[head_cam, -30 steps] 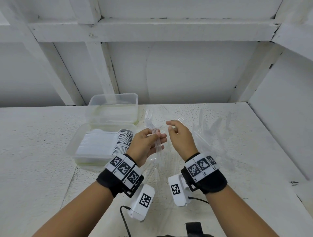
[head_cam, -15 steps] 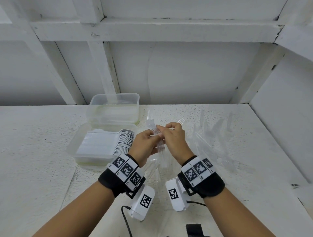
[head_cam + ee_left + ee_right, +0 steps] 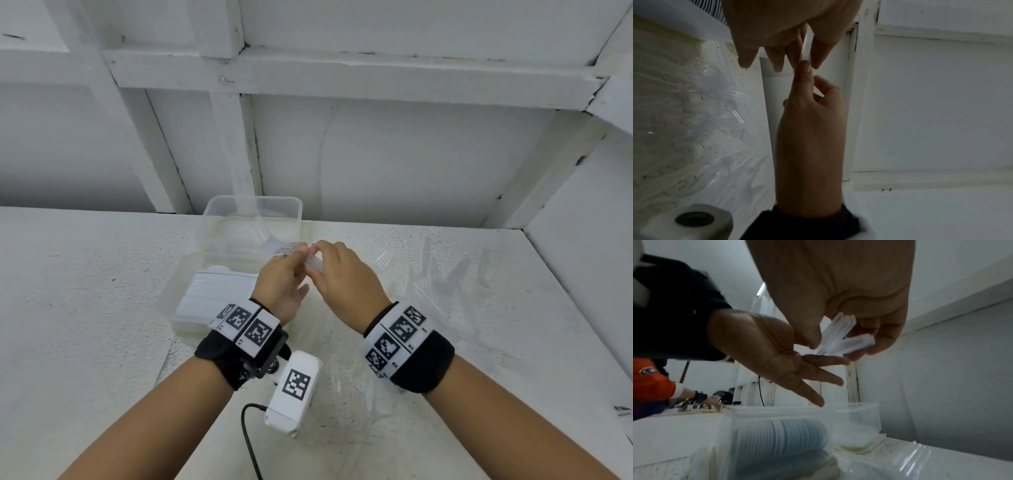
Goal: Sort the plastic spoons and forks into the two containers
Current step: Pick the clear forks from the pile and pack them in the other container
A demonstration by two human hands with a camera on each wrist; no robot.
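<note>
Head view: forks (image 3: 297, 254) between both hands.

Under the hands lies a white table (image 3: 85, 291) with a rough, speckled top. Beyond the hands stands a white wall (image 3: 394, 161) of flat panels, crossed by a painted beam (image 3: 342, 72) high above them and by upright posts (image 3: 236, 147). To the right of the hands a second white wall (image 3: 589, 246) meets the table edge. The paint is cracked at the joints. The light is soft and even.
</note>
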